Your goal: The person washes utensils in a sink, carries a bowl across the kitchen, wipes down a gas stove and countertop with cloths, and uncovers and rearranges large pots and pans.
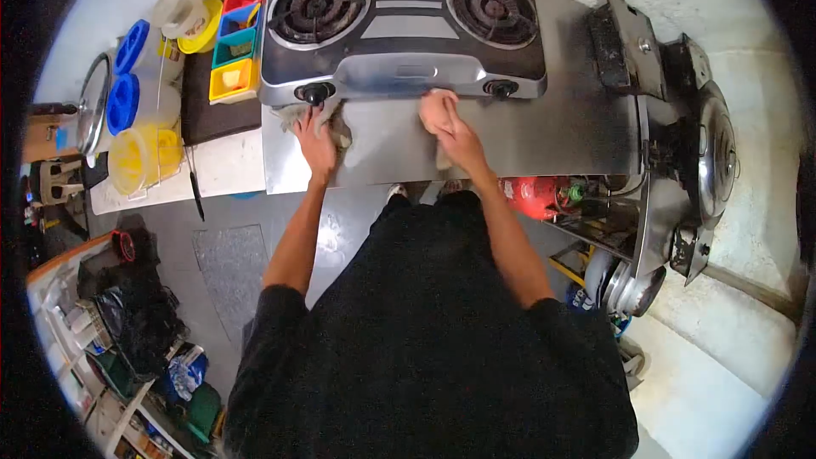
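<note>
Left hand (316, 143) is gripping a bunched grey cloth (290, 114), folds poking out past the fingers. Cloth is lying on the steel counter (578, 127), right under the stove's front edge; left knob (315, 93) is sitting at 12 o'clock from that hand, just beside the fingertips. Right hand (452, 132) is curling its fingers at the stove's front edge; glare is washing it out, so can't tell whether it's gripping anything. Pale patch (443, 158) is showing at its 6, cloth or reflection, unclear.

Doing it well, my read: fingers should be pressing flat behind the cloth, with loose folds tucked in so nothing is snagging the knob and turning it. Right hand should be bracing lightly; hard pushing could be sliding the stove.

Farther out: two-burner gas stove (408, 27) is filling 12. From the left hand, four-colour compartment tray (217, 82) is sitting at 11, blue-lidded containers (123, 104) at 10. From the right hand, right knob (501, 87) is sitting between 1 and 2, red gas cylinder (531, 198) at 4, under the counter.
</note>
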### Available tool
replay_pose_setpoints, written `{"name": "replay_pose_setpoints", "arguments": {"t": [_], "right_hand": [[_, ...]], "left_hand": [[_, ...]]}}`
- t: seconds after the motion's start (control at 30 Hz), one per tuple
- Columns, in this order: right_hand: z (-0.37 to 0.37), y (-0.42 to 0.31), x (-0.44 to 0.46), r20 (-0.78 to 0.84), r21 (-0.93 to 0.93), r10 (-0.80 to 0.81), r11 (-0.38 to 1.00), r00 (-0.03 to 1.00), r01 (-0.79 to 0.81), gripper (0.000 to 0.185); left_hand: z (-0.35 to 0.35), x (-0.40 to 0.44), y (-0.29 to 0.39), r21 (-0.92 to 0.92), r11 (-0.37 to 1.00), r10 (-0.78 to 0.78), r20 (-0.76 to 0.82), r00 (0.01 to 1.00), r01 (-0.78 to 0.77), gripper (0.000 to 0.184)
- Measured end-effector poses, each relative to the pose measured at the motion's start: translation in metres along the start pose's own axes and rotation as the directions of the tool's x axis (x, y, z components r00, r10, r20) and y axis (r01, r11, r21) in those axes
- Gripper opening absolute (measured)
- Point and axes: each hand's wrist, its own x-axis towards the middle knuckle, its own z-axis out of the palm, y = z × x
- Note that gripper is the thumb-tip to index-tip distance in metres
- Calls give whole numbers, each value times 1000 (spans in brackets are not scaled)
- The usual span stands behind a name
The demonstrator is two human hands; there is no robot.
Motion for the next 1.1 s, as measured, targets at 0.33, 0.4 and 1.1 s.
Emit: {"name": "replay_pose_setpoints", "arguments": {"t": [0.33, 0.4, 1.1], "right_hand": [[-143, 139, -118, -119, 473, 635, 712, 763, -519, 33], [-161, 155, -133, -104, 490, 633, 704, 767, -514, 36], [-185, 232, -219, -265, 767, 788, 522, 556, -373, 34]], "left_hand": [[-137, 9, 161, -924, -300, -404, 348, 846, 237, 58], [-135, 2, 154, -721, -680, -77, 253, 964, 135, 62], [-45, 21, 111, -928, -47, -408, 355, 841, 369, 54]]}}
